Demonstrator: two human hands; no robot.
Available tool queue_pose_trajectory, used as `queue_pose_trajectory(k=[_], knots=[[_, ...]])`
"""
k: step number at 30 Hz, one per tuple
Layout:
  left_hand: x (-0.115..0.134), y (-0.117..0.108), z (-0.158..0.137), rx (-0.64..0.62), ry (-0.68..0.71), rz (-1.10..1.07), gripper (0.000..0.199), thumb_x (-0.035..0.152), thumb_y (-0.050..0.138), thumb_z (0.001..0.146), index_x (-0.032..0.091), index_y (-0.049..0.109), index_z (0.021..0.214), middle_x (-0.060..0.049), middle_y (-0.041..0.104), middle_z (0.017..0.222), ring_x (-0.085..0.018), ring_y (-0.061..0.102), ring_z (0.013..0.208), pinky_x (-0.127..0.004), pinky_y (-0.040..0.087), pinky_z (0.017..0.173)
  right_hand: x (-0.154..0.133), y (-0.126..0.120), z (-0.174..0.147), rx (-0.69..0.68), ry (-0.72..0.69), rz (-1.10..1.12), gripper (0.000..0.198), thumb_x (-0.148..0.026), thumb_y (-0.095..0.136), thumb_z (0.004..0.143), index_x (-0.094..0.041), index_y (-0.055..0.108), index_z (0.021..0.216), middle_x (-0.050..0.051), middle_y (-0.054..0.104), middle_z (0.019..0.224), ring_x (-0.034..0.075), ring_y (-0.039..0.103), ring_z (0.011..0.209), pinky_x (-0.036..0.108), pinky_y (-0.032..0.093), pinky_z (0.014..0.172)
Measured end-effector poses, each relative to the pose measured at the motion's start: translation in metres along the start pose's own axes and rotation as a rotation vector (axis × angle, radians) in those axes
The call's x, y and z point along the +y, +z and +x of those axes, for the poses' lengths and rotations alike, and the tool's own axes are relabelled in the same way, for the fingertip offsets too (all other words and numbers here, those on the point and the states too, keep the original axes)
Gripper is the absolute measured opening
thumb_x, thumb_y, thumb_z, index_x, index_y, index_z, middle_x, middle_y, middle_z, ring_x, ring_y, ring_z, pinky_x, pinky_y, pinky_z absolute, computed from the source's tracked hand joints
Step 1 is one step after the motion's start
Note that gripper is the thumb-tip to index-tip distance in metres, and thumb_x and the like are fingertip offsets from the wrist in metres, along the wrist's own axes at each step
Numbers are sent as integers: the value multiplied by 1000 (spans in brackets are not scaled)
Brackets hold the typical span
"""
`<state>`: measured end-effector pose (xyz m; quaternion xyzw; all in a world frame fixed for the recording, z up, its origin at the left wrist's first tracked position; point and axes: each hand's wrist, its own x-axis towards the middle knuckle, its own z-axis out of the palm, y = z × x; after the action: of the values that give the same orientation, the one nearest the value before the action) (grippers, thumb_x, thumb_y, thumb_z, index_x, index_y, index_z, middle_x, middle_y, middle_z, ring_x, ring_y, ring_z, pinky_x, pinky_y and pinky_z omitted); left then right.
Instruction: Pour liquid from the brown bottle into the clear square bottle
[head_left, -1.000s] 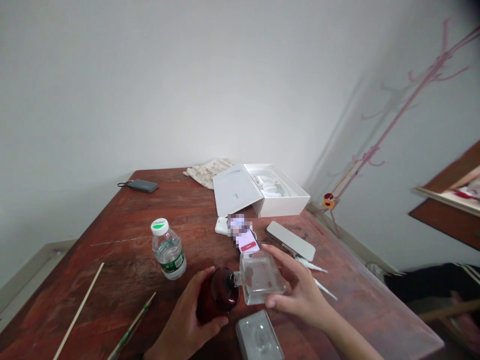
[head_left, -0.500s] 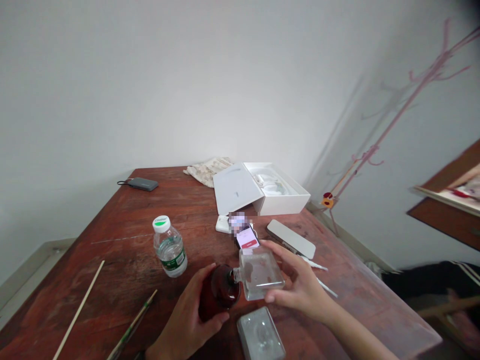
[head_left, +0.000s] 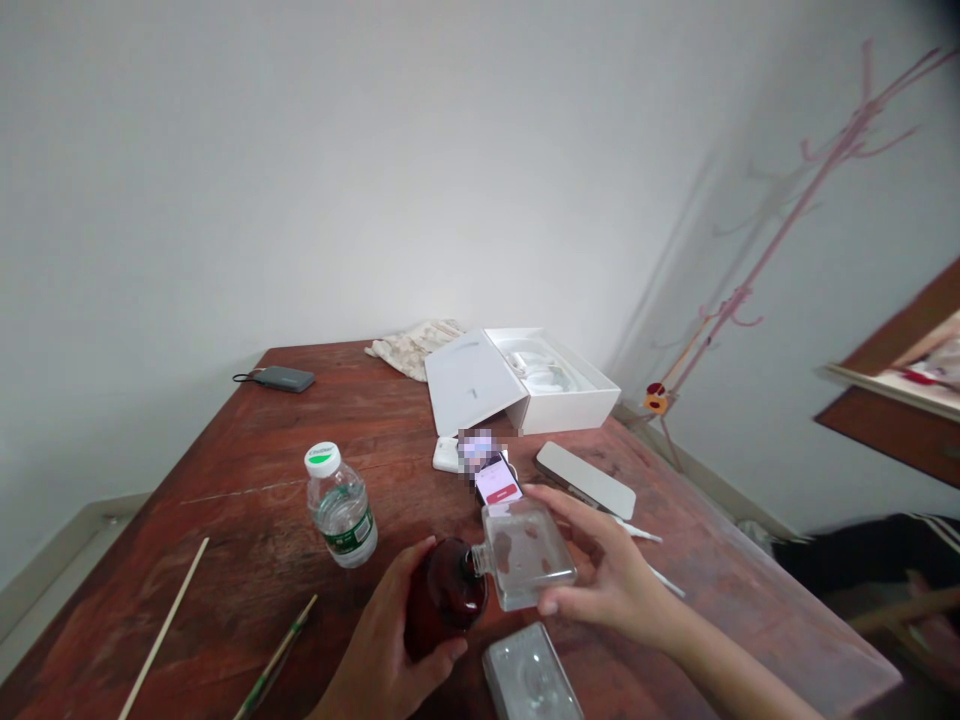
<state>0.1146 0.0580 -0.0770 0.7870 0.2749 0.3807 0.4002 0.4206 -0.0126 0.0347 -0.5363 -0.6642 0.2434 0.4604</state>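
The clear square bottle lies tipped within your right hand's grasp, neck at the mouth of the dark brown bottle your left hand grips; keep both steady, openings aligned.

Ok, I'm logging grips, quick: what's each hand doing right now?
Left hand: closed around the brown bottle.
Right hand: holding the square clear bottle, thumb and fingers gripping it.
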Motion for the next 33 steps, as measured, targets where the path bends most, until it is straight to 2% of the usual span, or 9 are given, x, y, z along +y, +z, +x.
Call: queue_pose_trajectory(k=[2,8,14,19,26,33], knots=[[0,0,0,-11,0,1,82,33,81,98,29,39,169,-19,57,164,-41,61,147,-62,48,124,1,-2,0,8,-17,-34,99,-66,101,69,-26,68,153,20,74,150,44,71,138,62,55,119],[1,-2,2,-8,-3,6,82,30,81,98,28,40,169,-19,58,163,-41,62,146,-61,50,124,2,-2,1,19,-45,-93,100,-67,100,68,-26,69,153,19,73,151,46,70,139,61,55,120],[5,-4,4,-4,4,-3,82,30,83,94,29,43,166,-18,61,160,-41,64,144,-60,51,123,3,-1,4,1,-71,-91,101,-67,101,67,-25,69,153,19,75,149,44,72,136,58,58,117],[4,-4,5,2,28,-5,84,29,84,93,33,43,166,-15,63,159,-40,67,141,-57,54,121,2,-2,5,0,-49,-110,102,-67,102,65,-24,69,152,21,74,150,47,72,136,61,59,116],[5,-6,7,-19,24,5,90,27,86,90,38,40,166,-12,61,161,-39,65,143,-58,52,122,-1,-6,6,-40,-85,-129,96,-67,99,70,-27,69,152,20,75,148,45,73,135,60,60,114],[6,-6,6,-31,5,6,87,30,84,93,36,38,167,-13,59,163,-39,63,145,-58,51,124,1,-5,4,-22,-33,-159,98,-71,98,69,-26,70,151,21,74,150,48,71,137,64,57,116]])
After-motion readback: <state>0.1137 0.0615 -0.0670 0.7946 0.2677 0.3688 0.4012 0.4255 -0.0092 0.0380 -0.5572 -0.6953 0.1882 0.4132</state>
